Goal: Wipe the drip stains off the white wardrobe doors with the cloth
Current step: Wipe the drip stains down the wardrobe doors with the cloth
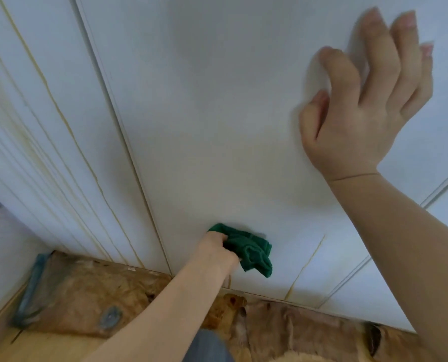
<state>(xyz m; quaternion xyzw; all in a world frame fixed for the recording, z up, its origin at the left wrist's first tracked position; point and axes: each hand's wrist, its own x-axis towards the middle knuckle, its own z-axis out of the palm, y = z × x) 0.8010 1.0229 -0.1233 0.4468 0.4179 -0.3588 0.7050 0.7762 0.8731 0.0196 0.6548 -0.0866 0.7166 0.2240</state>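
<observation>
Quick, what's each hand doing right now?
Left hand: grips the green cloth.
Right hand: open, fingers resting on the wardrobe door.

Soft, cool, even light covers the white wardrobe door panels [217,113], with no hard glare. A faint grey shadow lies just left of the raised right hand [361,113], whose fingertips [374,20] smear with motion blur — a smaller shadow edges the crumpled green cloth [251,250]. Wide-angle distortion bows the door seams outward; the near mottled brown floor [87,296] looks soft.
</observation>
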